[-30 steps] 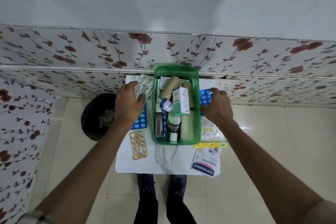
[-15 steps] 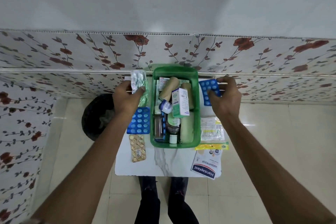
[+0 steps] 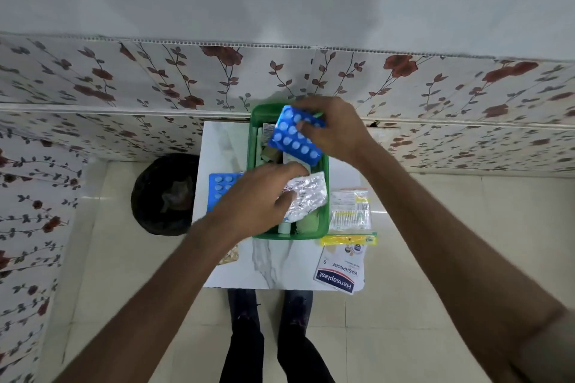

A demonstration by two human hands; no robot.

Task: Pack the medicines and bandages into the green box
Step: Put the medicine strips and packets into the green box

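My two hands crowded the mouth of the green box [image 3: 323,228]: my right hand [image 3: 336,130] held a blue blister sheet [image 3: 292,137] across its upper half, my left hand [image 3: 258,199] a silver strip [image 3: 306,196] over its lower half. The box looked already full, as far as I could see. Bare table [image 3: 280,264] lay open at lower centre. To the right, packets [image 3: 350,210] and a Hansaplast pack [image 3: 339,270] blocked the surface; another blue sheet [image 3: 221,185] lay left.

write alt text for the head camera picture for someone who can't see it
Seen from above, a person's right hand holds a blue blister pack and the left hand a silver foil strip, both over a crowded green box on a small white table. More packets lie beside the box.
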